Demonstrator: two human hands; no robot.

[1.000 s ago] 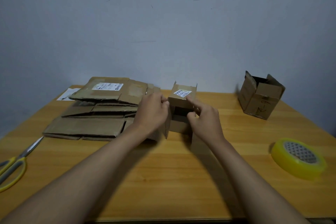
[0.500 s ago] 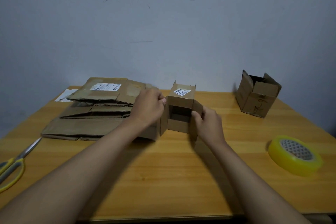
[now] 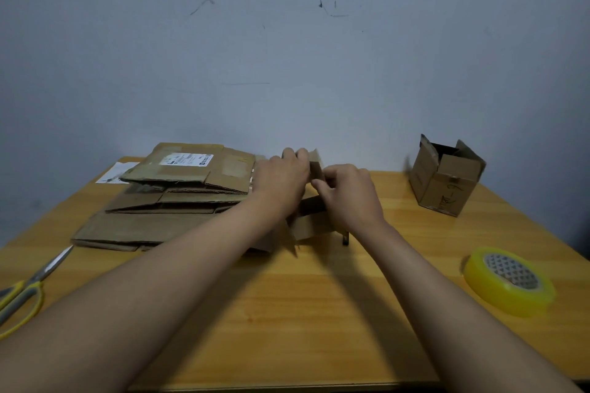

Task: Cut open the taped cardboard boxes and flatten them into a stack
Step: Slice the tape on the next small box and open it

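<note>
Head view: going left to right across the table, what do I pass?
scissors → white paper slip → stack of flattened cardboard → left hand and right hand on the small box → open box → yellow tape roll

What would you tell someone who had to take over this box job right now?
Left hand and right hand: both gripping the small box at the table's middle, squashing it.
Done: several boxes already lie flat in the stack, left of the hands.
Left: finish flattening this one and add it to the stack. Then the open box at the far right, which is still standing.
Scissors lie at the left edge, the yellow tape roll at the right.
</note>
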